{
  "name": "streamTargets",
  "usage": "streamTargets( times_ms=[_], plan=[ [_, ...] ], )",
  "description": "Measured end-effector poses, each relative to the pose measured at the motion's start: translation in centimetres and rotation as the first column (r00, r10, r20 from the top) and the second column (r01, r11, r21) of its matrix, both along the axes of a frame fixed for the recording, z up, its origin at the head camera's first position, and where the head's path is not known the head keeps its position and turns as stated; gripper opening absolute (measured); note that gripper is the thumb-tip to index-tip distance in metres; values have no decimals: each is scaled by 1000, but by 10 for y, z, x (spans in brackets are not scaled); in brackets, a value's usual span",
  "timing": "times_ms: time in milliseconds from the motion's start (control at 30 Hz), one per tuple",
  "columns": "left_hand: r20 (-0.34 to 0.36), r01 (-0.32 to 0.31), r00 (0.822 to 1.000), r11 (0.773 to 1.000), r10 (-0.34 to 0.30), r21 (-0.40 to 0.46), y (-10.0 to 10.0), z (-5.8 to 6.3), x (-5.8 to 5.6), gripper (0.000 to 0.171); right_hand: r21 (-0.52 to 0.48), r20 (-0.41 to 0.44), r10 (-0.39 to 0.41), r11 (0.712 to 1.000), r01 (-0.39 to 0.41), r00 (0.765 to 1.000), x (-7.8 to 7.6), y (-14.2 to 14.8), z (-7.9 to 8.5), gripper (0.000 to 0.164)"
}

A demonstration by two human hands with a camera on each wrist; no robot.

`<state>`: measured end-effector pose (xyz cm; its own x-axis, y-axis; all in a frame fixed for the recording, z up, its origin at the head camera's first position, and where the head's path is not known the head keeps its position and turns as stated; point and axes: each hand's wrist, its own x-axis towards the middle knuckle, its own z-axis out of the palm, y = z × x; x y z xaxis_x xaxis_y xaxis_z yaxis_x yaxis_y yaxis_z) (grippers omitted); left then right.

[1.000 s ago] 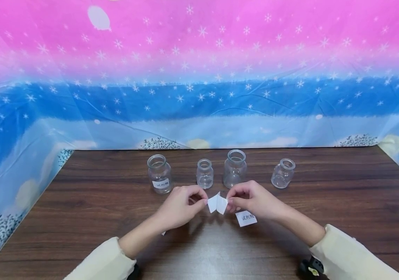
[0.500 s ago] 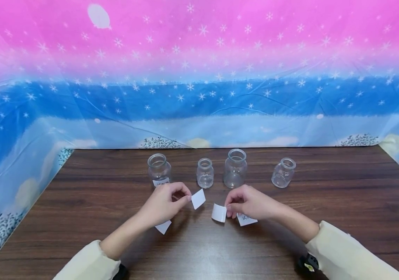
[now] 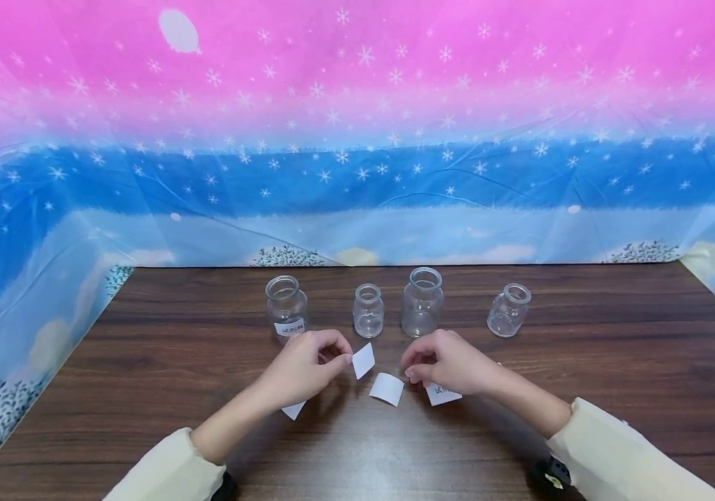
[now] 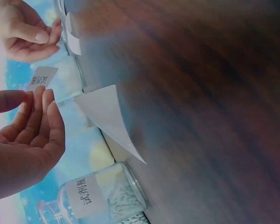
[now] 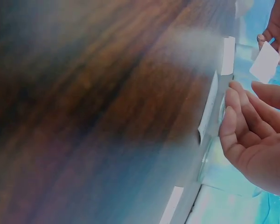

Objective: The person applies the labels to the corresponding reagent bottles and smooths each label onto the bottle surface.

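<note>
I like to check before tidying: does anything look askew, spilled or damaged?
Slightly odd: the white paper on the table, between the left hand and the right hand, bows upward instead of lying flat. I see no spill, nor any crack in the jars.

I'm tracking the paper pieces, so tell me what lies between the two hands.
The head view shows a white label pinched by the left hand and a curved white slip near the right hand.
</note>
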<state>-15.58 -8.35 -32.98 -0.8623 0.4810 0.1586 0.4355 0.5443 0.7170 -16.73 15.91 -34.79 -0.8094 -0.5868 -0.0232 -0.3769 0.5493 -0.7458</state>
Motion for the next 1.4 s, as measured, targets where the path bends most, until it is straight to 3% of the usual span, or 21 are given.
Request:
streamTargets(
  times_ms=[300,767,1167,1400],
  plan=[
    [-10,28,1000,999,-28,36,10,1,-2,6,-187,8,-20,982,22,1000,11,-9,12,12],
    [3,91,996,992,-92,85,16,-2,-2,5,-230,28,-21,973,27,999,12,-17,6,14],
    [45,132,989,984,-138,117,17,-3,0,9,-304,116,28,953,8,993,13,-16,6,18],
    [51,134,989,987,-139,91,17,-5,0,10,-306,107,31,952,3,994,12,-15,4,19]
  ],
)
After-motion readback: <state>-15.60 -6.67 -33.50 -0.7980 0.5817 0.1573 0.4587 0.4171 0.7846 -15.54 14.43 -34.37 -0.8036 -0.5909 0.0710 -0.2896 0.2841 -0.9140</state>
